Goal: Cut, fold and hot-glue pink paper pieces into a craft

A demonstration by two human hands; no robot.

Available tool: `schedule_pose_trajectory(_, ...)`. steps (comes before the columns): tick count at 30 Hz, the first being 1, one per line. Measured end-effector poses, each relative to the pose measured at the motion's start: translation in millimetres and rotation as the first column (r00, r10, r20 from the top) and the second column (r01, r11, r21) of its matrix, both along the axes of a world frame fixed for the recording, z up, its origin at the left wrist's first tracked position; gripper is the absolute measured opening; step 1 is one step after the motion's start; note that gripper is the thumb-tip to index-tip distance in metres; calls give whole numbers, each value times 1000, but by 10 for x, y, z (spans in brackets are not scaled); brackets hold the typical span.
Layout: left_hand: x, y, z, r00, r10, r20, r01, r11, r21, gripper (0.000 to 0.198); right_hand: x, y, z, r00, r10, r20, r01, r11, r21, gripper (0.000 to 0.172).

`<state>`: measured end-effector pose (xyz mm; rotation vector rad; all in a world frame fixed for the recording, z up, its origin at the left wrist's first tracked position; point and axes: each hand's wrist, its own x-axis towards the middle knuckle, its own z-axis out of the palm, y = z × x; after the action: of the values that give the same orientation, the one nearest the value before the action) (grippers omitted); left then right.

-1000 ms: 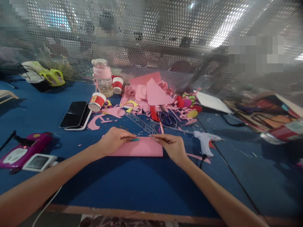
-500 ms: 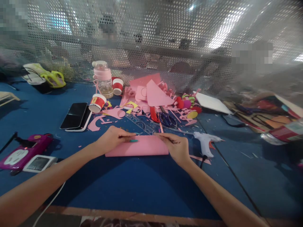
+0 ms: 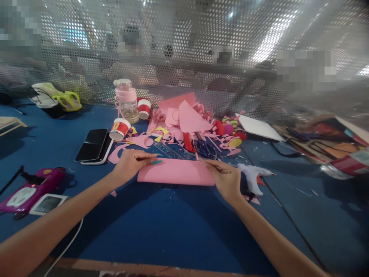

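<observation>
A folded pink sheet [image 3: 177,173], perhaps craft foam or paper, is held lengthwise between my hands over the blue table. My left hand [image 3: 129,165] pinches its upper left edge, teal-nailed thumb in front and the fingers behind. At the upper right corner, my right hand [image 3: 226,179] grips the sheet between thumb and fingertips. Just behind the sheet lie a clear ruler [image 3: 167,149] and dark-blue-handled scissors [image 3: 206,148], beside a red-handled tool [image 3: 188,142]. A white glue gun [image 3: 253,177] rests right of my right hand.
Pink scraps [image 3: 190,117] pile up at the back against a perforated metal screen [image 3: 184,69]. Left of them stand a water bottle [image 3: 127,100] and paper cups [image 3: 119,129]. A phone [image 3: 92,145] and a purple device [image 3: 34,192] lie left; a white cable [image 3: 67,242] runs near the front.
The pink sheet and both hands have shifted right and slightly away from me. Along the sheet's upper edge, my left hand now sits closer to the left end.
</observation>
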<state>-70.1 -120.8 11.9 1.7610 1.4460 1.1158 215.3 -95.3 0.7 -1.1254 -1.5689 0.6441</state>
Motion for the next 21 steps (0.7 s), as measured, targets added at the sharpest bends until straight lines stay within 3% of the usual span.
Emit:
schedule_pose_trajectory(6,-2,-6,-20,994,77,78,-77,997,-10,34,16,-2,48,1000,13,0,-13,999,-42,14)
schedule_pose_trajectory(21,-20,6,-8,999,48,26,-49,997,61,20,4,-1,53,999,31,-36,-34,996,-81,12)
